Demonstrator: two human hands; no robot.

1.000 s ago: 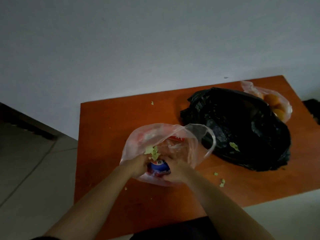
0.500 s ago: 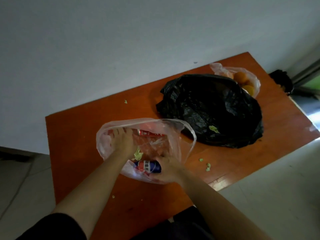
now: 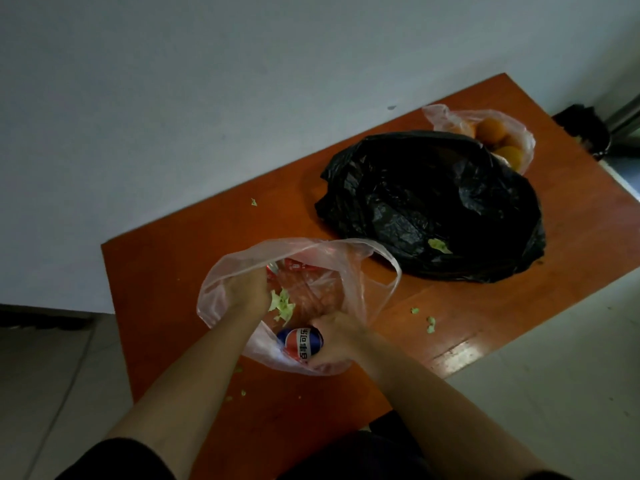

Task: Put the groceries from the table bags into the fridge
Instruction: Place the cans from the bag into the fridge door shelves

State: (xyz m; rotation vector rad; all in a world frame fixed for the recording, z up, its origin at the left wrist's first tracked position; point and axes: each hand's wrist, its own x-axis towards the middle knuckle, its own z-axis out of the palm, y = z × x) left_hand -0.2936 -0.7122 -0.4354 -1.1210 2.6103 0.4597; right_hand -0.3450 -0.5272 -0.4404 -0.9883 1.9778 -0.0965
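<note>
- Orange-brown wood forms the rectangular table (image 3: 166, 271), which carries three bags; no fridge is in view.
- The thin, translucent pinkish plastic bag (image 3: 225, 271) sits near the table's front-left corner, mouth open, with both hands inside it.
- The right hand (image 3: 334, 337) has its fingers wrapped around a blue, red and white soda can (image 3: 299, 342) lying low in the bag's near side.
- The left hand (image 3: 247, 289) reaches deeper, beside a red-labelled package (image 3: 294, 266) and pale green leafy scraps (image 3: 282, 304); whether its fingers grip anything cannot be told.
- The crumpled black plastic bag (image 3: 433, 202) lies toward the far-right corner, contents hidden.
- Behind it, touching, a clear plastic bag of round oranges (image 3: 491, 131) rests at the far edge.
- Judged from this, the task looks early: groceries remain in the bags, nothing visibly stored, and the can seems the item in hand.
</note>
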